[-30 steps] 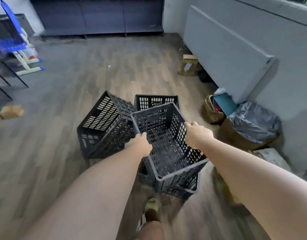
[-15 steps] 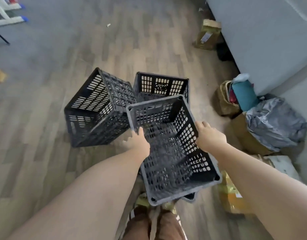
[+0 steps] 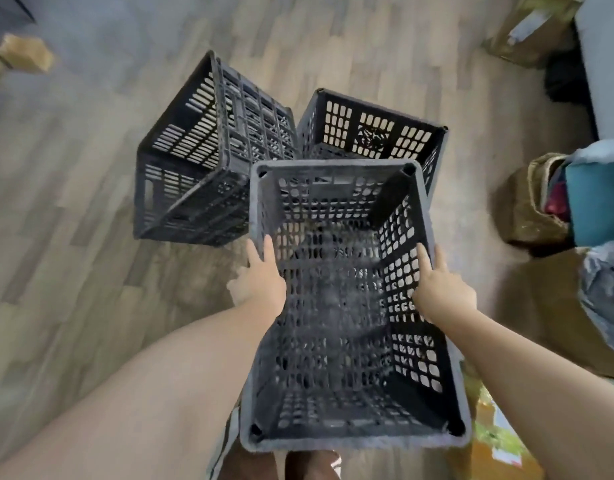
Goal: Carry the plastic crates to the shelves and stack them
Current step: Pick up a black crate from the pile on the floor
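L hand (image 3: 264, 282) + R hand (image 3: 440, 292) grip open crate (image 3: 336, 441) rims; 2 more crates (image 3: 208, 150) behind.

Open wood floor (image 3: 73, 209) left; tipped crate (image 3: 201, 157) and upright crate (image 3: 375, 129) block ahead, bags (image 3: 555, 202) crowd right.

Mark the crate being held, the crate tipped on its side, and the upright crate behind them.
held crate (image 3: 336, 166): head view, far rim.
tipped crate (image 3: 208, 133): head view, slatted upper face.
upright crate (image 3: 375, 129): head view, inner far wall.
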